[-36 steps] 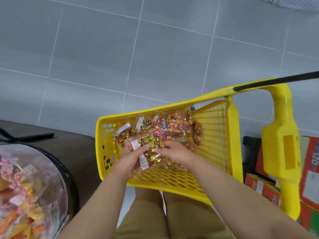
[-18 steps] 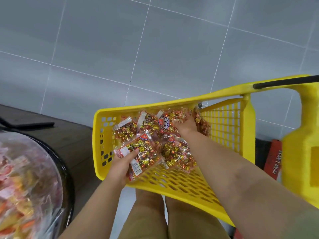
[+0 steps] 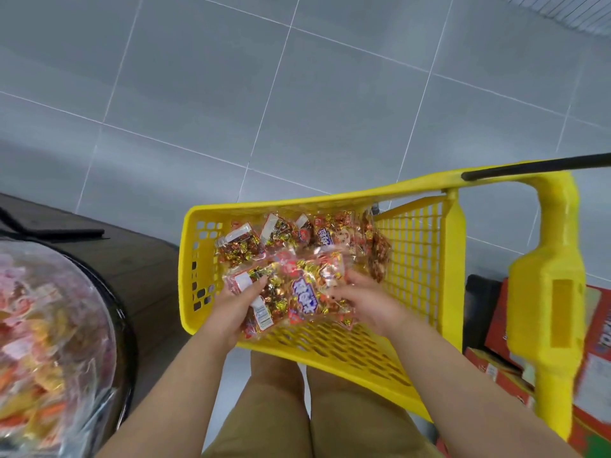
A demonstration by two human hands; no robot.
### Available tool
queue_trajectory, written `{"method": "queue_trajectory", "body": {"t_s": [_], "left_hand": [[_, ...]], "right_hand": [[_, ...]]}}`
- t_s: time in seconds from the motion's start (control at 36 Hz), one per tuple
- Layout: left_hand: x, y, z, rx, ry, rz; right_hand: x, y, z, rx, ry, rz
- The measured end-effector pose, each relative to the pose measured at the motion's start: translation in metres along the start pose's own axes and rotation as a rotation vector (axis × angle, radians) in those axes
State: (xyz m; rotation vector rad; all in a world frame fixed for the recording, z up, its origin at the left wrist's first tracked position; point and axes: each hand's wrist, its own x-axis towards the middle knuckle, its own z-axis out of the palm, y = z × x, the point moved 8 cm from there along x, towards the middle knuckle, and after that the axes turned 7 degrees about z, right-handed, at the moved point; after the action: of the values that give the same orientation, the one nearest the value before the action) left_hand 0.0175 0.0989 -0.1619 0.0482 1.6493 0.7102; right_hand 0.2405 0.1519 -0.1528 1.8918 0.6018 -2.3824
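A yellow plastic shopping basket [image 3: 416, 259] stands on the grey tiled floor in front of my knees. Several clear bags of gold and red wrapped candy [image 3: 297, 239] lie inside it. My left hand [image 3: 233, 309] grips a candy bag with a white label [image 3: 261, 292] at the basket's near left. My right hand [image 3: 367, 302] holds the right edge of a candy bag with a purple logo [image 3: 305, 299] beside it. Both bags sit low over the basket's near rim.
A round display bin [image 3: 43, 342] of pink and orange sweets under clear plastic fills the lower left, on a dark wooden stand [image 3: 132, 259]. The basket's tall yellow handle post [image 3: 555, 292] and black grip bar [image 3: 535, 165] rise at the right, with red cartons [image 3: 595, 342] behind.
My right hand has come back from the far end of the basket to the near side and taken hold of the purple-logo bag. My left hand still holds its bag.
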Motion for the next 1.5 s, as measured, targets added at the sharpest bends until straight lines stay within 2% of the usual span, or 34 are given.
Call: {"method": "queue_trajectory", "body": {"t_s": [0.08,0.19,0.33,0.44,0.47,0.53,0.61,0.67,0.78,0.97,1.11,1.25,1.39,1.44,1.5], "left_hand": [[-0.005,0.006,0.006,0.051,-0.004,0.031],[-0.011,0.016,0.013,0.12,-0.002,0.087],[-0.017,0.025,0.019,0.162,-0.1,0.137],[-0.016,0.016,0.01,0.12,-0.072,0.135],[-0.015,0.013,0.008,0.101,-0.064,0.134],[-0.014,0.005,0.004,0.075,-0.039,0.116],[-0.011,-0.008,0.0,-0.001,-0.009,0.077],[-0.011,-0.014,0.0,-0.044,0.003,0.063],[-0.009,-0.018,-0.005,-0.132,0.047,0.054],[-0.002,-0.016,-0.013,-0.198,0.089,0.052],[-0.007,-0.013,-0.017,-0.22,0.094,0.084],[-0.024,-0.006,-0.023,-0.249,0.12,0.12],[-0.052,0.002,-0.033,-0.281,0.124,0.142],[-0.065,0.004,-0.041,-0.296,0.147,0.142],[-0.078,0.007,-0.052,-0.296,0.164,0.149]], "right_hand": [[-0.003,-0.004,0.01,-0.151,0.071,-0.035],[0.0,-0.008,0.026,-0.204,0.044,-0.079],[0.003,-0.008,0.041,-0.298,0.032,-0.126],[0.003,-0.006,0.046,-0.39,-0.041,-0.08],[0.006,-0.008,0.04,-0.39,-0.017,-0.074],[0.016,-0.021,0.016,-0.337,0.173,-0.093],[0.034,-0.041,-0.033,-0.205,0.588,-0.167],[0.052,-0.051,-0.053,-0.251,0.722,-0.155],[0.09,-0.057,-0.064,-0.373,0.741,0.014],[0.107,-0.058,-0.057,-0.656,0.85,0.111],[0.104,-0.053,-0.052,-0.612,0.737,0.089],[0.072,-0.06,-0.045,-0.462,0.643,-0.151],[0.018,-0.068,-0.033,-0.347,0.53,-0.307],[-0.005,-0.075,-0.027,-0.262,0.498,-0.345],[-0.025,-0.079,-0.014,-0.087,0.394,-0.325]]}}
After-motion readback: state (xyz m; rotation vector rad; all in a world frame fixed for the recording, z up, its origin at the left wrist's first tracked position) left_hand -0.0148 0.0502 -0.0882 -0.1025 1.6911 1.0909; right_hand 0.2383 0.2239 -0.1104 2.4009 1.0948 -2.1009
